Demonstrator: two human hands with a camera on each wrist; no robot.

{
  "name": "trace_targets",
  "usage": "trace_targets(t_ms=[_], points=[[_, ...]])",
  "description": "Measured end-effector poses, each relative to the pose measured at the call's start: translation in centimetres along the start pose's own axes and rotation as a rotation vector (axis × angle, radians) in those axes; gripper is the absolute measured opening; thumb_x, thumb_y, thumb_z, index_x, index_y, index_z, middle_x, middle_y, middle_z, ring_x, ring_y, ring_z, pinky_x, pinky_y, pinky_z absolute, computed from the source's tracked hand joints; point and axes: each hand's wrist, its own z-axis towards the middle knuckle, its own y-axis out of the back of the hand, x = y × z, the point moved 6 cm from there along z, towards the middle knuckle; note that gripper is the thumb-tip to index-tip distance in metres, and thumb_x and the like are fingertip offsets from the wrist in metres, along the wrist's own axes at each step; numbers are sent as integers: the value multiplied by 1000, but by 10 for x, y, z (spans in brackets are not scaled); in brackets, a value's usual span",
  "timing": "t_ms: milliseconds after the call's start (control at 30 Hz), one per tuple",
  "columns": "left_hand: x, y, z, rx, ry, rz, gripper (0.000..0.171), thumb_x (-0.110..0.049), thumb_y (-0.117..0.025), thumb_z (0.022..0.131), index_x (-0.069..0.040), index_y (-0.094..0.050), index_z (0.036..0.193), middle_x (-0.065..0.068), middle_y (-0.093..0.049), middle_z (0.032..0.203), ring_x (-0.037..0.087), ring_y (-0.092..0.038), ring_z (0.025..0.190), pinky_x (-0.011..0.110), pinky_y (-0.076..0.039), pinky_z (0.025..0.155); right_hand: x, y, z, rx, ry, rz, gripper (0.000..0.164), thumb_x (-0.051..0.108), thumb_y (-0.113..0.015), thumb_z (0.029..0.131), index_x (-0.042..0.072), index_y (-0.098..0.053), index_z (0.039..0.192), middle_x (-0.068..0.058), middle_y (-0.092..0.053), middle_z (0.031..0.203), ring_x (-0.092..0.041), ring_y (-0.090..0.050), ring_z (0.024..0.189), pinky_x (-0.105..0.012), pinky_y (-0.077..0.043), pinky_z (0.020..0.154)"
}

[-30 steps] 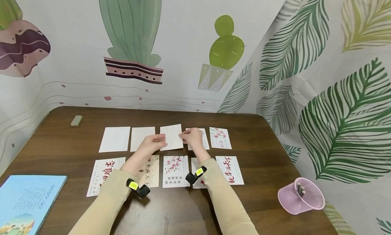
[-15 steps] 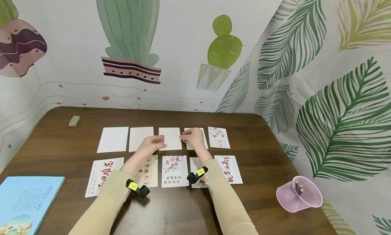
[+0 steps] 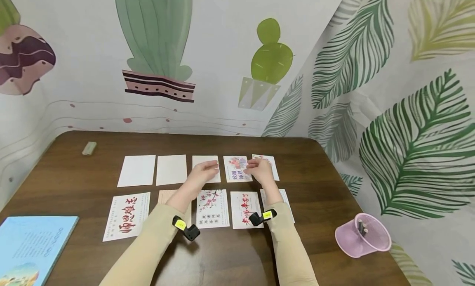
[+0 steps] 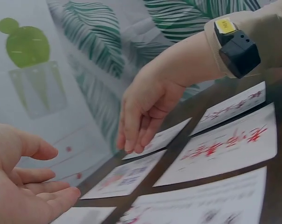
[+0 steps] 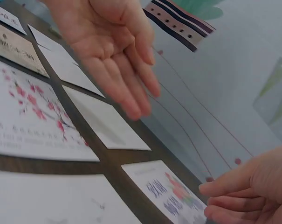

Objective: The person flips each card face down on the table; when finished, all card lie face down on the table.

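My left hand (image 3: 196, 179) hovers over a blank white card (image 3: 215, 176) in the back row, fingers loosely spread and holding nothing. My right hand (image 3: 262, 171) is by the right edge of the floral card with purple characters (image 3: 233, 170), its fingers bent downward. Nothing shows between those fingers in the left wrist view, where the right hand (image 4: 150, 105) hangs above the cards. That same floral card (image 5: 164, 189) lies flat beside the right fingertips in the right wrist view. Partly behind the right hand is a pink-flower card (image 3: 273, 166).
Two more blank cards (image 3: 136, 170) continue the back row leftward. Printed cards, including a plum-blossom one (image 3: 211, 207) and a red-lettered one (image 3: 239, 211), form the front row. A blue book (image 3: 41, 244), a small pale block (image 3: 89, 148) and a pink mesh cup (image 3: 350, 238) sit around them.
The third blank card, held tilted between both hands earlier, now lies flat and released. Both hands have moved right, uncovering the floral card with purple characters.
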Motion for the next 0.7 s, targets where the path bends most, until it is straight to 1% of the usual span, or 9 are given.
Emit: trace_targets(t_ms=[133, 267, 467, 600, 700], points=[[8, -19, 6, 25, 14, 10, 55, -9, -49, 98, 5, -33, 148, 25, -37, 152, 39, -37, 141, 48, -30, 118, -9, 6, -4, 35, -26, 1, 38, 4, -74, 82, -4, -66, 119, -19, -71, 107, -29, -68, 98, -31, -57, 80], [12, -30, 11, 34, 15, 28, 56, -9, -49, 98, 7, -30, 149, 25, -33, 154, 39, -31, 144, 49, -27, 119, -13, 9, -8, 48, -35, 13, 43, 2, -73, 83, -4, -62, 124, -20, -69, 114, -31, -67, 103, -35, -57, 86], [13, -37, 14, 50, 26, 42, 59, -10, -48, 97, 6, -28, 150, 25, -29, 156, 41, -26, 145, 51, -21, 121, -16, 8, -11, 73, -36, 29, 49, 2, -72, 83, -4, -58, 130, -21, -66, 122, -34, -63, 112, -38, -56, 90], [15, -41, 14, 78, 44, 68, 60, -11, -49, 97, 7, -27, 150, 27, -28, 156, 43, -25, 145, 53, -21, 120, -16, 6, -11, 75, -31, 22, 50, 3, -72, 83, -4, -58, 131, -20, -66, 124, -35, -62, 116, -40, -55, 93], [17, -44, 15, 93, 55, 75, 61, -13, -49, 97, 8, -27, 150, 27, -27, 156, 42, -25, 146, 52, -21, 120, -17, 5, -11, 76, -25, 7, 50, 3, -71, 84, -5, -57, 131, -21, -65, 125, -34, -60, 118, -40, -54, 94]])
